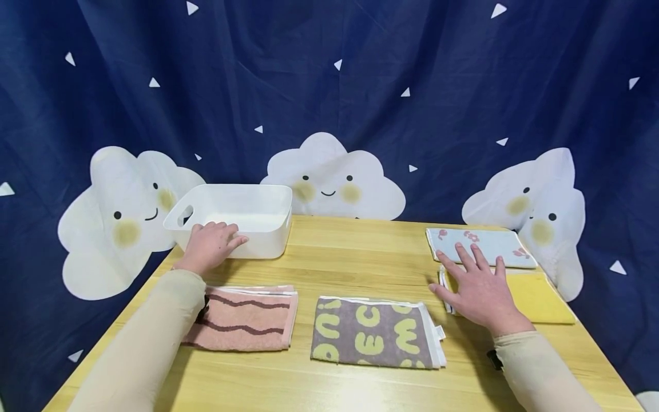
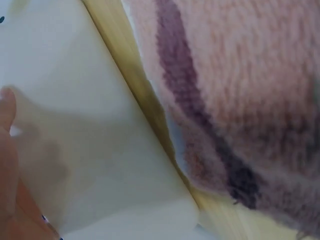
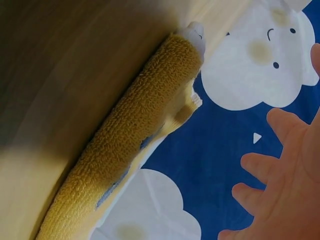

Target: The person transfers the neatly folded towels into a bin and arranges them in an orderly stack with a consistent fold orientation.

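My left hand [image 1: 210,247] is at the front left of a white plastic bin [image 1: 262,245], its fingers level with the near rim. In the left wrist view the thumb [image 2: 7,109] stands off the bin wall and casts a shadow on it; the other fingertips are mostly hidden. A folded pink towel [image 1: 252,320] with dark wavy stripes lies beneath that forearm. Over a folded yellow towel [image 1: 540,297] my right hand [image 1: 481,289] hovers, fingers spread, holding nothing. Its fingertips reach toward a folded light blue towel [image 1: 484,246] with pink flowers.
A folded purple-grey towel [image 1: 376,335] with yellow-green letters lies at the front middle of the wooden table [image 1: 355,257]. Behind the table hangs a dark blue curtain [image 1: 309,86] with white clouds and triangles.
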A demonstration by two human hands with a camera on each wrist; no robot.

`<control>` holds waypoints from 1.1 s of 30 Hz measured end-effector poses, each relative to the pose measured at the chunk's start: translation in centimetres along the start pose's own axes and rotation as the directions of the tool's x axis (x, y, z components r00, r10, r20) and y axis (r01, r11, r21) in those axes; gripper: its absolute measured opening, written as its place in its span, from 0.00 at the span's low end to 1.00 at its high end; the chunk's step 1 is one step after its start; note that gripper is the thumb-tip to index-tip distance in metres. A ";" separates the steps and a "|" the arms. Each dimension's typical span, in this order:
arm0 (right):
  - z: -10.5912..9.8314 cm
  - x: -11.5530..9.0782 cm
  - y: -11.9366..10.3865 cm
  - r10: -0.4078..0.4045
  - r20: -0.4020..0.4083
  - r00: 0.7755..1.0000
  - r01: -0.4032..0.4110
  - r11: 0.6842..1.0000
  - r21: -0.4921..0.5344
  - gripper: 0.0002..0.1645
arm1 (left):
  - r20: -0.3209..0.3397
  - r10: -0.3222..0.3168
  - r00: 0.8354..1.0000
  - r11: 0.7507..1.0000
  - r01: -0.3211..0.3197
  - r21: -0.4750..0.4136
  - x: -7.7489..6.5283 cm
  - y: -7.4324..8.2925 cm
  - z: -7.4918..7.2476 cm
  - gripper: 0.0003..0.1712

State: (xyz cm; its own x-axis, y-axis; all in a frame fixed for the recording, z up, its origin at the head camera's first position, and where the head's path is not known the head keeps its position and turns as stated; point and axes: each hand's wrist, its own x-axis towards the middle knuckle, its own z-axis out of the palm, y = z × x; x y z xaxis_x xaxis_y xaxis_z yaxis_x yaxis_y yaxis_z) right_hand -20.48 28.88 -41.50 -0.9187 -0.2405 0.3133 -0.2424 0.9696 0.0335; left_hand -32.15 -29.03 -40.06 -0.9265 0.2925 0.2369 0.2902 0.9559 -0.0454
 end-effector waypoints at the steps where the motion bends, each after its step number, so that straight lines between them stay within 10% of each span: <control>1: 0.0 0.0 0.0 0.000 -0.002 1.000 0.000 1.000 0.002 0.47 | -0.003 0.006 1.000 1.000 -0.006 -0.005 0.0 -0.1 0.0 0.26; 33: -0.4 0.0 -0.2 0.022 0.011 1.000 -0.023 0.999 0.032 0.47 | 0.067 0.129 0.989 0.988 -0.123 -0.095 1.2 3.2 -1.2 0.20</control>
State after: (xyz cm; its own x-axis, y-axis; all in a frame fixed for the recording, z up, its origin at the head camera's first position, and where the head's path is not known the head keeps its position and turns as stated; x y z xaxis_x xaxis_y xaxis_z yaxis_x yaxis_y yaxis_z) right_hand -20.34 28.71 -41.07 -0.9271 -0.2193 0.3038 -0.2314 0.9729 -0.0038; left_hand -32.06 -25.63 -38.77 -0.8951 0.4147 0.1638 0.4231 0.9059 0.0186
